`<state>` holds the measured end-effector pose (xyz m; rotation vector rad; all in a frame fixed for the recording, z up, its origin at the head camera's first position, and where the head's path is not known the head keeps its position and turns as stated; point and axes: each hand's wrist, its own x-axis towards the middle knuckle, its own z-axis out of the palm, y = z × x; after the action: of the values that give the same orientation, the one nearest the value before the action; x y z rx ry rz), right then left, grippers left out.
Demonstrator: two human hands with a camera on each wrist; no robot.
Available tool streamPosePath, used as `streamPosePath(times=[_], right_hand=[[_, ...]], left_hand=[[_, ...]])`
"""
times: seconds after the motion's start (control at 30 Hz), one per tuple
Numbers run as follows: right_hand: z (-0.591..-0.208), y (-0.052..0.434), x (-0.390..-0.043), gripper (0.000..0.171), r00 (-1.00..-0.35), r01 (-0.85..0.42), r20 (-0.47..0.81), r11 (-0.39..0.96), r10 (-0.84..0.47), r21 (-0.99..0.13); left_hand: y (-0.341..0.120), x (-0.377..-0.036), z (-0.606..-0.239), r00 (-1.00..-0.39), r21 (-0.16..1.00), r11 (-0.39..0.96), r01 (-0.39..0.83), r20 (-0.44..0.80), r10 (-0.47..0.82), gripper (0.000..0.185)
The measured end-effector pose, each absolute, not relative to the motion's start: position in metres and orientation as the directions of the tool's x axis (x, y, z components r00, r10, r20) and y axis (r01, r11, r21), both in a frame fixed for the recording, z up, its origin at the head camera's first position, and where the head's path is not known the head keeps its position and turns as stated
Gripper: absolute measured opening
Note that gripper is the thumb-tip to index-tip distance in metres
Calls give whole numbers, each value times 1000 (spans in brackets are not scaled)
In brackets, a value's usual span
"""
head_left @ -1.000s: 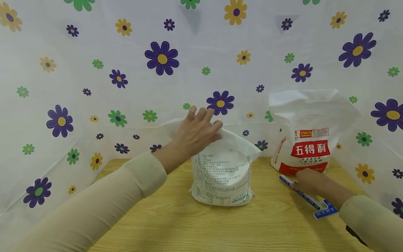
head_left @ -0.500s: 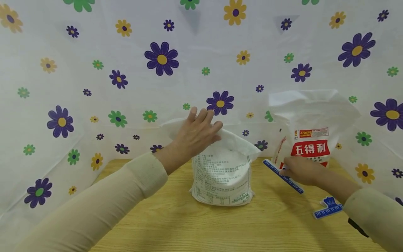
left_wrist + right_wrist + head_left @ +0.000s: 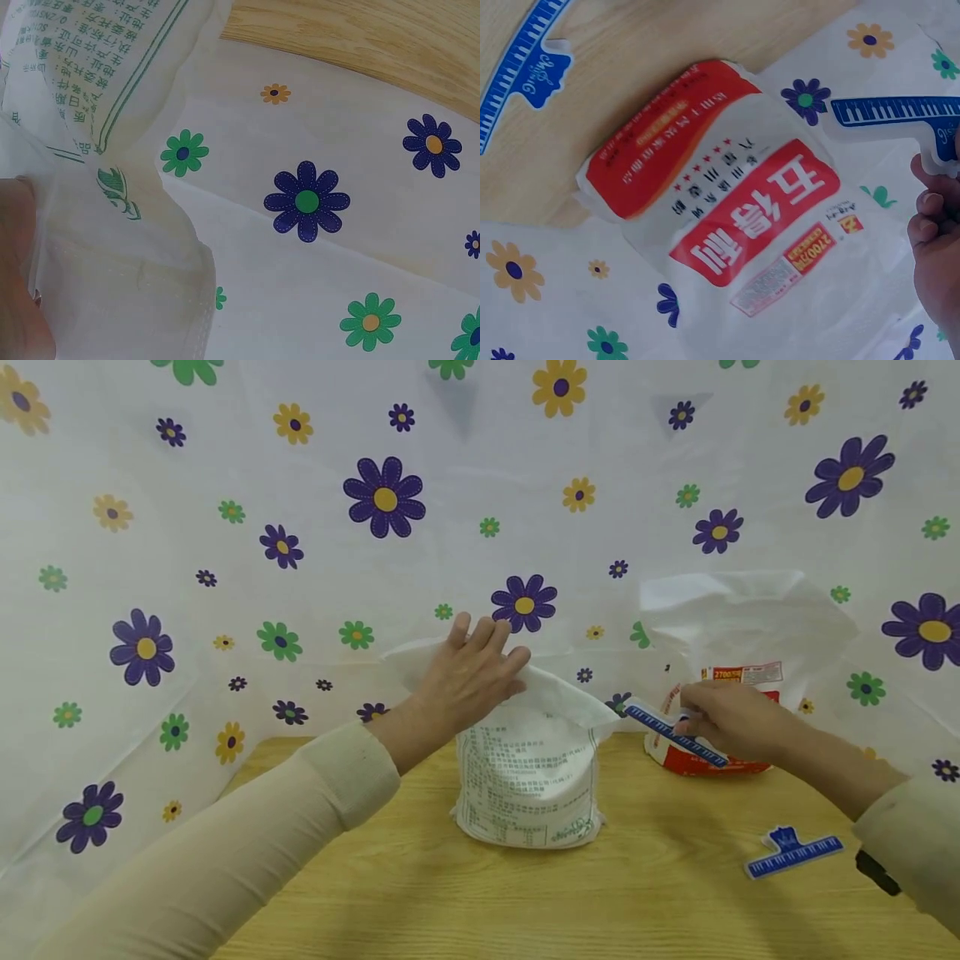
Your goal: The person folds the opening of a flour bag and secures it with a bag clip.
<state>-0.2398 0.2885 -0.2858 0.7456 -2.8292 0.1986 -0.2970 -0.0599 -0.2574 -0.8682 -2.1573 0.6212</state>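
Upright in the middle of the table is a white bag [image 3: 528, 777] with green print, its top edge folded over. My left hand [image 3: 472, 672] grips that top edge with fingers curled over it. In the left wrist view, part of the left hand [image 3: 21, 277] shows at the left edge, against the white plastic. My right hand [image 3: 731, 718] pinches a blue bag clip [image 3: 675, 735] with a piano-key print, held up between the two bags. The right wrist view shows this clip [image 3: 892, 112] by its tab between thumb and fingers.
Behind the right hand stands a second white bag [image 3: 731, 618] with a red label, its top loose. Another blue piano-key clip [image 3: 795, 856] lies on the wooden table [image 3: 420, 902] at right. A flowered white sheet [image 3: 300, 485] closes in the back and sides.
My right hand has picked one clip up from the table and raised it upward and left. The other clip stays put. My left hand has kept its hold on the white bag.
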Motion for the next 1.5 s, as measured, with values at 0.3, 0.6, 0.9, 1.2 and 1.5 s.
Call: streamPosePath(times=[0.3,0.6,0.9,1.2,1.5], right_hand=[[-274,272,-244,19,-836,-521,232,852,-498,-48],[-284,260,-248,21,-767,-544,331,831,-550,120],[-294,251,-253,24,-641,-584,495,791,-586,180],[-294,242,-255,19,-642,-579,510,798,-573,167],[-289,235,-260,24,-605,-607,523,773,-600,186]], left_hand=[[-62,-297,-257,-528,-636,661,399,430,733,34],[-59,-297,-257,-518,-643,653,401,428,740,33],[-61,-297,-258,-519,-638,657,402,432,738,33],[-61,-298,-258,-539,-631,662,404,420,730,35],[-62,-300,-259,-528,-643,651,402,418,739,39]])
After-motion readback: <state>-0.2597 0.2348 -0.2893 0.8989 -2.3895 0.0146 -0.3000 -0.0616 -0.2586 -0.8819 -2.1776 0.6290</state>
